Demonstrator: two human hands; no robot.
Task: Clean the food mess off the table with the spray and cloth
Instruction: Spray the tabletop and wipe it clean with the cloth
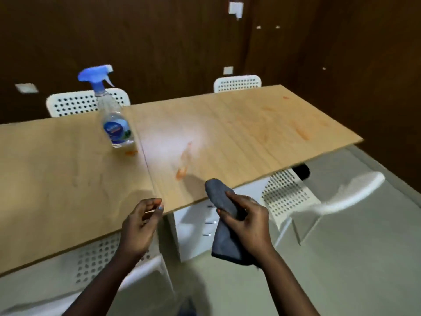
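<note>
Cloth point(224, 202), grey and bunched, sits in the right hand point(245, 221): thumb and curled fingers clamp its middle, one rounded end poking up over the near table edge, the rest hanging below the palm. The left hand point(139, 224) hovers beside it at the edge, fingers loosely curled and holding nothing.

The step in hand looks like the wipe. It would go best if the cloth were spread flatter under the palm, so a broad face meets the wood instead of a tight wad. The nearest orange smear point(182, 172) lies just beyond the cloth's tip, a sensible first target; long strokes drawn toward the edge should lift it rather than spread it. The free hand could steady the table or fetch the spray bottle point(114, 110).

That bottle, clear with a blue trigger head, stands upright farther back on the left, a small orange spot at its foot. The table point(57, 167) is pale wood with a seam running across it; fainter orange streaks point(303, 133) mark its far right end, well apart from the hands. White perforated chairs point(75, 103) ring it, dark wood panelling stands behind, and the floor is pale.
</note>
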